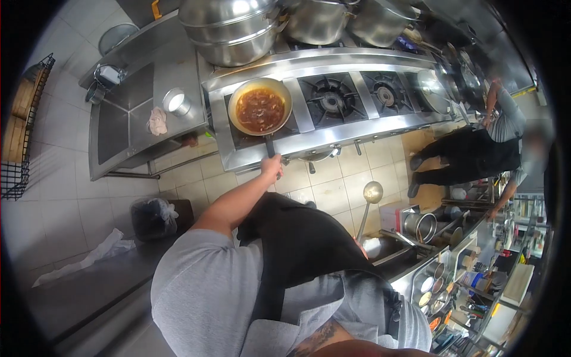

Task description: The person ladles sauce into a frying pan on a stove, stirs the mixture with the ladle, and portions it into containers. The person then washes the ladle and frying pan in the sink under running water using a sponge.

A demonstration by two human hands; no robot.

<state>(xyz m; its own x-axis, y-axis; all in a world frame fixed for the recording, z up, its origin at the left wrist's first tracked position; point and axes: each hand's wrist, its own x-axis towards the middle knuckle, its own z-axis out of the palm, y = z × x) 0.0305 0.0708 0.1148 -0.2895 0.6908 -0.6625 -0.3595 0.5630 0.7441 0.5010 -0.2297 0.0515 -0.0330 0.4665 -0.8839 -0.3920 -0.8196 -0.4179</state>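
My left hand (272,166) is wrapped round the dark handle of a frying pan (237,125). The pan sits over the leftmost burner of the stove, with a brown, bubbling sauce (260,110) inside. To the right of my apron, a ladle (372,193) sticks out over the floor, its round bowl away from me. Only a sliver of my right hand (360,247) shows at the ladle's handle end, closed on it; the apron hides the rest.
Two free burners (332,101) lie right of the pan. Large steel pots (232,35) stand behind. A steel counter (148,77) at left holds a metal container (176,102) and a cloth (157,121). Another person (470,152) stands at right, near a counter with food containers (431,285).
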